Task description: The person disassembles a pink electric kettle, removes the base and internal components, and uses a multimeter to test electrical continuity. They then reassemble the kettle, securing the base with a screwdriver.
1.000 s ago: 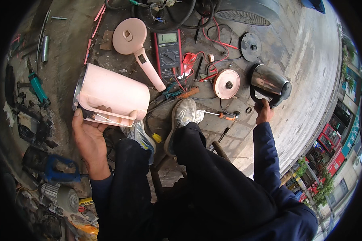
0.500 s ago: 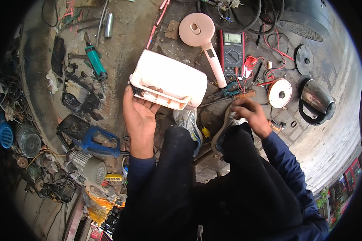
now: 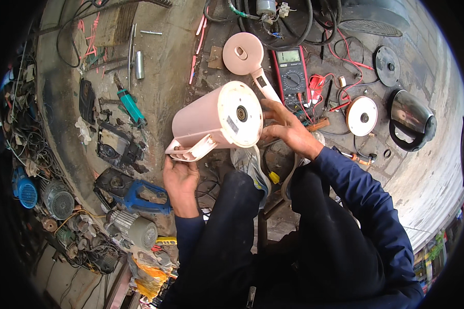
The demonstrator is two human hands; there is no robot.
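Note:
A pale pink electric kettle body (image 3: 196, 118) lies tilted on its side above my shoes. Its white round underside, with a dark connector ring in the centre, faces up and to the right. My left hand (image 3: 181, 180) is closed on it from below, by the end of the handle. Against the right edge of that underside is my right hand (image 3: 290, 131), fingers apart; whether they touch it is hard to tell. Just beyond the kettle lies a pink lid (image 3: 242, 54) with a long handle strip, partly hidden by the kettle body.
A red-edged multimeter (image 3: 291, 74) with red leads lies beyond my right hand. Further right are a white-faced round base (image 3: 361, 116), a black disc (image 3: 386, 66) and a steel kettle (image 3: 411, 121). To the left lie a teal-handled tool (image 3: 130, 105), a blue-handled saw (image 3: 139, 194) and motors (image 3: 134, 228).
The kettle body has been turned so its underside now shows. My right hand has moved up and left from near my shoe to the kettle's base.

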